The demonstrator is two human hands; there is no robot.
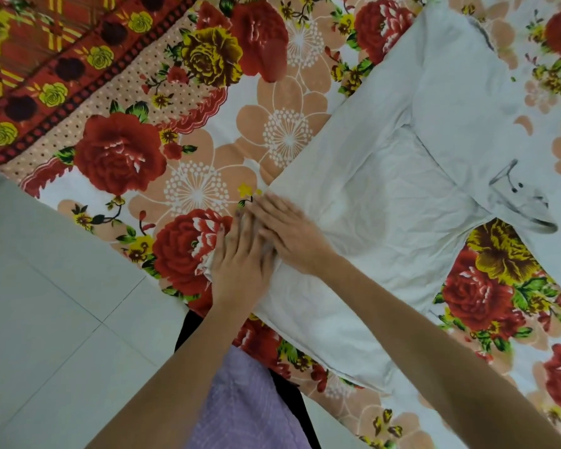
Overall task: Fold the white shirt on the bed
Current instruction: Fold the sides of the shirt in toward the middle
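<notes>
1. The shirt (386,205) is spread on the bed (499,303), over a flowered sheet (127,150). It runs from the bed's near edge toward the top right of the view.
2. Its collar (518,202) is seen at the right, edged with dark marks. Above it, one layer of cloth is laid over another along a straight fold line.
3. The left hand (240,264) is laid flat on the shirt's near-left corner, close to the bed's edge. The fingers are straight and together, so nothing is grasped and the cloth is only pressed.
4. A small bunch of white cloth is seen at the outer side of that palm.
5. The right hand (289,234) is laid palm down just beside the left one, a little farther onto the shirt. Its fingers are stretched toward the corner, so it too is released and is pressing rather than grasping.
6. The fingers are slightly blurred, so it cannot be told whether the two hands are touching.
7. Both forearms are bare and are extended in from the bottom of the view.
8. A purple garment (240,400), worn by the person, is seen between the arms.
9. A pale tiled floor (46,303) is seen to the left of the bed.
10. A red patterned border (46,59) is seen on the sheet at the top left.
</notes>
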